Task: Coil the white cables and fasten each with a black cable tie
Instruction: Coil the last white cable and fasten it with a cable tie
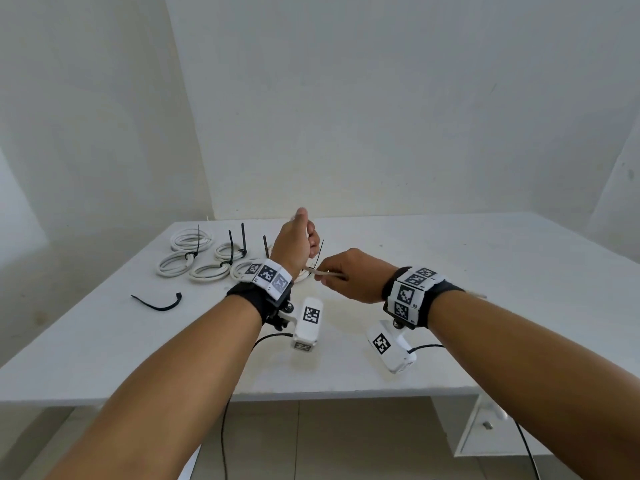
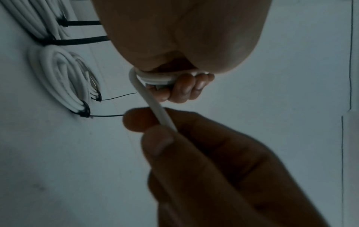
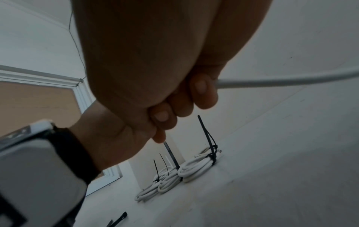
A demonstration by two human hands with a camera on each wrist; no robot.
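Coiling in hand, tie came next.
Left hand [image 1: 296, 242] clutched the coil [image 2: 155, 78]; right hand [image 1: 349, 275] pinched the cable [image 2: 155, 110], feeding another loop.

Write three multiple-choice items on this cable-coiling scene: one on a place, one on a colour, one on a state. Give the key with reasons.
1. Where does the loose cable tie lie?
A. On the table, left of the left hand
B. On the floor
C. On a coil

2. What colour are the ties on the finished coils?
A. White
B. Black
C. Red

3. What is the right hand doing?
A. Resting flat
B. Pinching the white cable
C. Holding scissors

Key: 1 A, it lies alone on the table left of the left hand. 2 B, black tails stick up from the coils. 3 B, thumb and finger grip the cable running from the left hand's coil.
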